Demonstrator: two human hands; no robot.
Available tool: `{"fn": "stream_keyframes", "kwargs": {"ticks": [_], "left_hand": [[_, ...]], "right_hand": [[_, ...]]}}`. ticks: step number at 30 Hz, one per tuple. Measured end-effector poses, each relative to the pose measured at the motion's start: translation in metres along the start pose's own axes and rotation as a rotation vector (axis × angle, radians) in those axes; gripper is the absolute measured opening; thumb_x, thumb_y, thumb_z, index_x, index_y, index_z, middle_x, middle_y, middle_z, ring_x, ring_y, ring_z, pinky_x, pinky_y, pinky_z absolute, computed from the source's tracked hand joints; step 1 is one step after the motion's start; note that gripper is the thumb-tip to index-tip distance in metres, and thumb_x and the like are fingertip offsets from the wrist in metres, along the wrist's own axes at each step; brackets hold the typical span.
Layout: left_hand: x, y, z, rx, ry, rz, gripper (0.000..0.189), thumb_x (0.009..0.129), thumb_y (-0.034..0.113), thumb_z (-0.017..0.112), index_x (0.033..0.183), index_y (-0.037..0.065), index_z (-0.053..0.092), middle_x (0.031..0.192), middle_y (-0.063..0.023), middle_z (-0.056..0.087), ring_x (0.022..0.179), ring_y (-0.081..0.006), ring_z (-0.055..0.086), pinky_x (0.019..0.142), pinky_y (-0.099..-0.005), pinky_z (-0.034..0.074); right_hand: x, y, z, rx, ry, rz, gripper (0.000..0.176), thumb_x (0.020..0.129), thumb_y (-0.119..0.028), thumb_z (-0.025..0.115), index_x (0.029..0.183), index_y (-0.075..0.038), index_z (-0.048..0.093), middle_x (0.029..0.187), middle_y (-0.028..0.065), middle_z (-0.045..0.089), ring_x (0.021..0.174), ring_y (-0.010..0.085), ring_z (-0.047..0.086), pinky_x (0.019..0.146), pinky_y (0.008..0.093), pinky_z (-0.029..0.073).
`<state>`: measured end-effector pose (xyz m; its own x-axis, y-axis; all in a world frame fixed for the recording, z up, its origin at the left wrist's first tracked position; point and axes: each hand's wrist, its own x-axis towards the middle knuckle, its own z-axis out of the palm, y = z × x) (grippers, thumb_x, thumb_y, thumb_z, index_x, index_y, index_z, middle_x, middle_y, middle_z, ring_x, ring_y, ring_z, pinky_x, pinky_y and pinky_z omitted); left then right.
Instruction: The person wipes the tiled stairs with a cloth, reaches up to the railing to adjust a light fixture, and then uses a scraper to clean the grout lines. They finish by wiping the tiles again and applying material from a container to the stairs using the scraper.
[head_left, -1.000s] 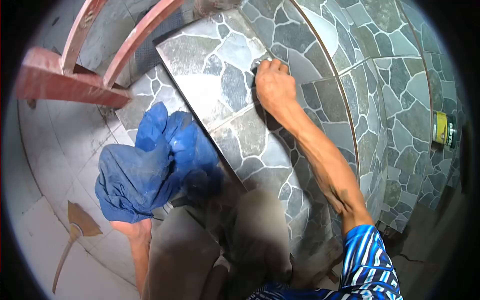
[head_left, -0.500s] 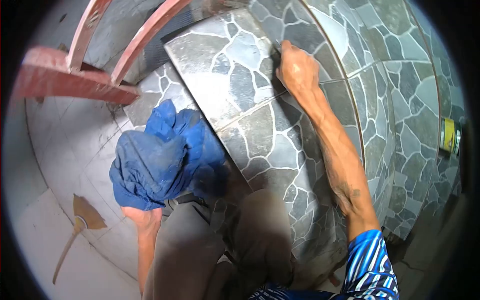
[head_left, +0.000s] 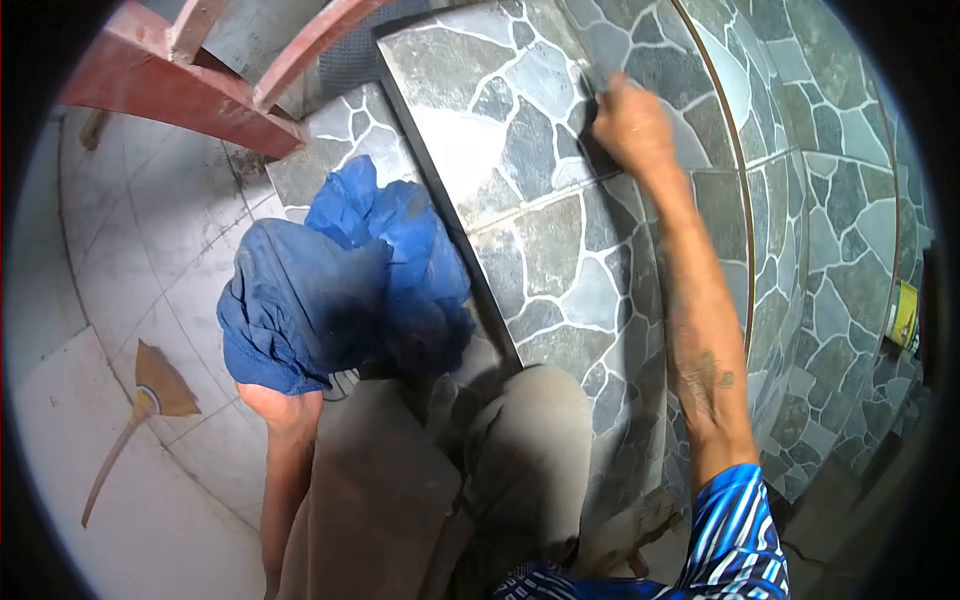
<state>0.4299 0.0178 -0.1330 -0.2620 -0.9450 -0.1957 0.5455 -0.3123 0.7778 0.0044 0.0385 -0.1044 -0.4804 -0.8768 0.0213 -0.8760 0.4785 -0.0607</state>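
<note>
My right hand (head_left: 634,126) is closed around a thin grey tool (head_left: 598,82), its tip blurred and its kind not clear. The hand is low over the stone-patterned step tiles (head_left: 553,240), near a joint between them. On the left, a crumpled blue cloth (head_left: 310,290) covers my left hand (head_left: 278,402); only skin at the cloth's lower edge and the forearm show, with the fingers hidden. Brighter blue folds bunch at the cloth's right side, beside the dark edge of the step.
A red-painted frame (head_left: 190,95) stands at the upper left, close to the step. A short broom (head_left: 165,385) lies on the pale floor tiles (head_left: 150,270). At the far right is a yellow-and-green tin (head_left: 903,315). More tiled steps rise to the right.
The camera view has shifted, moving the step up and right in the picture. Against the tiles, my right hand is slightly nearer to me. The blue cloth remains over my left hand.
</note>
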Motion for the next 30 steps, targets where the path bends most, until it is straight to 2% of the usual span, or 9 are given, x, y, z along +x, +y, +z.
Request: {"fn": "stream_keyframes", "kwargs": {"ticks": [3,5,9,11,13,19,22,25,30], "left_hand": [[0.001,-0.001,0.004,0.022,0.144,-0.068,0.054,0.102,0.033,0.035,0.143,-0.002,0.039,0.142,-0.0163,0.049,0.128,-0.0298,0.051,0.111,-0.0427,0.039],[0.002,-0.005,0.001,-0.024,0.069,-0.038,0.054,0.102,0.033,0.035,0.143,-0.002,0.039,0.142,-0.0162,0.049,0.128,-0.0301,0.051,0.11,-0.0428,0.04],[0.006,-0.004,0.007,0.009,0.056,-0.007,0.053,0.102,0.031,0.036,0.143,-0.002,0.039,0.142,-0.0162,0.049,0.128,-0.0309,0.051,0.11,-0.043,0.04],[0.007,0.0,0.014,-0.005,0.098,-0.034,0.053,0.102,0.031,0.036,0.142,-0.002,0.04,0.142,-0.0164,0.049,0.128,-0.0311,0.051,0.11,-0.0433,0.04],[0.008,0.001,0.017,-0.002,0.126,-0.043,0.053,0.101,0.031,0.037,0.142,-0.002,0.04,0.142,-0.0167,0.049,0.128,-0.0312,0.051,0.11,-0.0436,0.04],[0.006,-0.002,0.011,0.068,0.12,-0.046,0.058,0.102,0.034,0.034,0.147,-0.002,0.033,0.149,-0.0169,0.041,0.136,-0.0319,0.043,0.115,-0.0449,0.033],[0.003,-0.002,0.008,0.066,0.102,-0.051,0.058,0.101,0.035,0.035,0.147,-0.002,0.033,0.148,-0.0168,0.041,0.135,-0.0316,0.043,0.115,-0.0446,0.034],[0.003,-0.002,0.009,0.089,0.15,-0.057,0.059,0.101,0.036,0.035,0.146,-0.002,0.034,0.148,-0.0169,0.042,0.135,-0.0313,0.044,0.114,-0.0444,0.035],[0.002,0.0,0.01,0.077,0.057,-0.038,0.058,0.101,0.034,0.035,0.146,-0.002,0.034,0.148,-0.0171,0.042,0.135,-0.0314,0.044,0.114,-0.0449,0.035]], "right_hand": [[-0.031,0.013,-0.03,-0.044,0.013,0.016,0.016,0.082,-0.006,0.06,0.095,0.002,0.056,0.077,0.0277,0.066,0.075,0.0433,0.068,0.066,0.0535,0.054],[-0.064,0.016,-0.038,-0.187,-0.062,0.095,0.02,0.079,-0.005,0.062,0.097,0.003,0.055,0.079,0.0268,0.066,0.075,0.0435,0.068,0.066,0.0532,0.055],[-0.105,0.015,0.017,-0.302,-0.029,0.085,0.024,0.077,-0.004,0.064,0.098,-0.001,0.051,0.09,0.0226,0.066,0.074,0.0426,0.068,0.065,0.0508,0.057],[-0.107,0.02,0.012,-0.24,-0.058,0.043,0.023,0.078,-0.004,0.065,0.098,-0.001,0.054,0.088,0.0216,0.067,0.073,0.0417,0.069,0.065,0.0498,0.056],[-0.107,0.027,-0.012,-0.025,-0.023,0.185,0.021,0.079,-0.006,0.065,0.097,-0.002,0.056,0.085,0.021,0.068,0.073,0.0407,0.069,0.065,0.0502,0.056],[-0.112,0.02,0.012,-0.228,-0.057,0.08,0.022,0.083,-0.011,0.066,0.098,0.001,0.057,0.081,0.0238,0.067,0.077,0.0421,0.068,0.069,0.0518,0.055],[-0.102,0.028,-0.017,0.275,-0.058,0.207,0.026,0.088,-0.014,0.059,0.103,0.008,0.056,0.08,0.0292,0.067,0.079,0.0489,0.066,0.072,0.0543,0.053],[-0.104,0.023,-0.019,-0.078,-0.173,0.298,0.025,0.086,-0.01,0.058,0.1,0.01,0.056,0.082,0.0324,0.066,0.081,0.0488,0.066,0.074,0.0539,0.053],[-0.058,-0.012,0.005,0.132,-0.188,0.277,0.03,0.084,-0.017,0.06,0.101,0.007,0.058,0.097,0.0332,0.066,0.095,0.0471,0.065,0.084,0.0506,0.052]]}}
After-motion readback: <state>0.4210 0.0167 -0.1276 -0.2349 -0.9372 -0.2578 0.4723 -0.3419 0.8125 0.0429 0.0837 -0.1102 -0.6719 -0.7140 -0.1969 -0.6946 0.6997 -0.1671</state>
